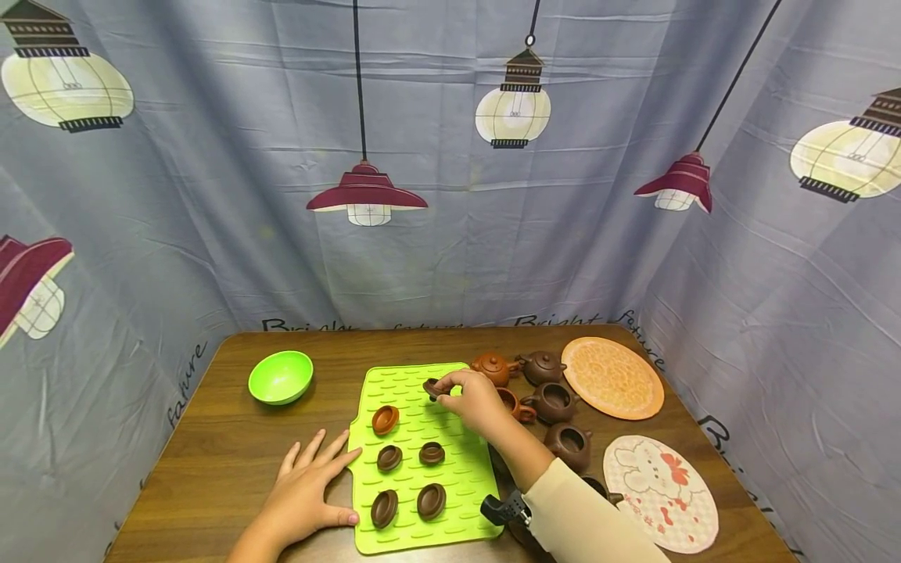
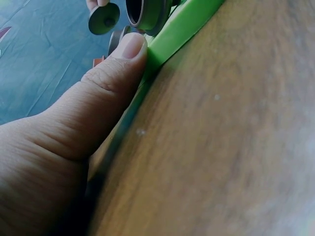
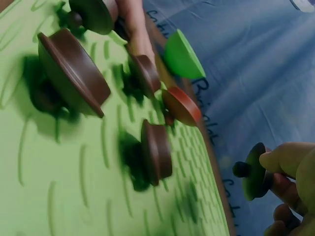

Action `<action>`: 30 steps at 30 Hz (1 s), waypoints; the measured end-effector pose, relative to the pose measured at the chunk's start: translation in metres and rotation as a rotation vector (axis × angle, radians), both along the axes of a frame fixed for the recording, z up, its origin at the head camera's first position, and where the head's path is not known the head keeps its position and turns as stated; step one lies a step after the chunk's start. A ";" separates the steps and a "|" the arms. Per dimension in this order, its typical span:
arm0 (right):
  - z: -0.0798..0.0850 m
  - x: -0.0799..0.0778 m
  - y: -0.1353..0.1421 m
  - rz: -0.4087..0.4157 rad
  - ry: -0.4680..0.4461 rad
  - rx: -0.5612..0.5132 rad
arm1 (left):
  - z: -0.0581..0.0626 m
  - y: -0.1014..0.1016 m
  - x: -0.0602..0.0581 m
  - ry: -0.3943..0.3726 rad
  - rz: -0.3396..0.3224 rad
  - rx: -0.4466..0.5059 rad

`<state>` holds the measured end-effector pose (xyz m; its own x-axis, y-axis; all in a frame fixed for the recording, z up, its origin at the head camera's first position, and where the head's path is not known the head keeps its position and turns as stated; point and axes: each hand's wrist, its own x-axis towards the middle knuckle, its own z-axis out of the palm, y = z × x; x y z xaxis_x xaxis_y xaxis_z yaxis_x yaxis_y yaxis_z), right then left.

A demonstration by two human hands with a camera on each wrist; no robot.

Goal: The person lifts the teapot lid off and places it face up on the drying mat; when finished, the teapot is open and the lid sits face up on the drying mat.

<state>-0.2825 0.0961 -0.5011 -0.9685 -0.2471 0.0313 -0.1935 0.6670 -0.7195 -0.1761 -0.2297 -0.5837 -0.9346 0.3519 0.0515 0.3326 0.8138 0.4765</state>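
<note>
My right hand (image 1: 477, 400) pinches a dark brown teapot lid (image 3: 255, 172) between thumb and fingers, over the far part of a lime-green mat (image 1: 464, 477). In the right wrist view its knob points away from the fingers. On the mat lie an orange-brown lid (image 1: 385, 421) and several dark brown lids, including a small one (image 1: 432, 453) and a larger one (image 1: 432, 501), hollow sides up and tilted on their knobs. My left hand (image 1: 299, 493) rests with spread fingers at the mat's left edge; its thumb (image 2: 115, 73) touches the edge near a lid.
Right of the mat stand several teapots: an orange-brown one (image 1: 494, 366) and a dark one (image 1: 542, 366) with lids, others uncovered (image 1: 568, 447). A green bowl (image 1: 280, 377) sits back left. An orange round mat (image 1: 612, 377) and a rabbit-patterned mat (image 1: 662, 493) lie right.
</note>
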 end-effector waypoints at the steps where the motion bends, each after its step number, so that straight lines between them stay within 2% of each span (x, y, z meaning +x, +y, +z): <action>1: -0.002 0.000 -0.002 0.005 0.000 0.003 | 0.000 0.000 0.000 0.005 0.000 0.004; 5: -0.010 0.000 -0.011 0.022 -0.012 0.031 | -0.002 -0.001 0.000 0.016 0.002 0.023; 12: -0.020 0.003 -0.019 0.034 -0.085 0.035 | -0.004 -0.001 -0.002 0.009 -0.002 0.018; 18: -0.026 0.004 -0.021 0.061 -0.079 0.073 | -0.004 -0.002 -0.003 0.002 -0.002 0.003; 24: -0.026 0.005 -0.022 0.071 -0.099 0.057 | -0.003 -0.002 -0.002 0.019 -0.001 -0.001; 30: -0.023 0.006 -0.023 0.033 -0.104 0.076 | -0.003 -0.002 -0.001 0.005 0.005 -0.003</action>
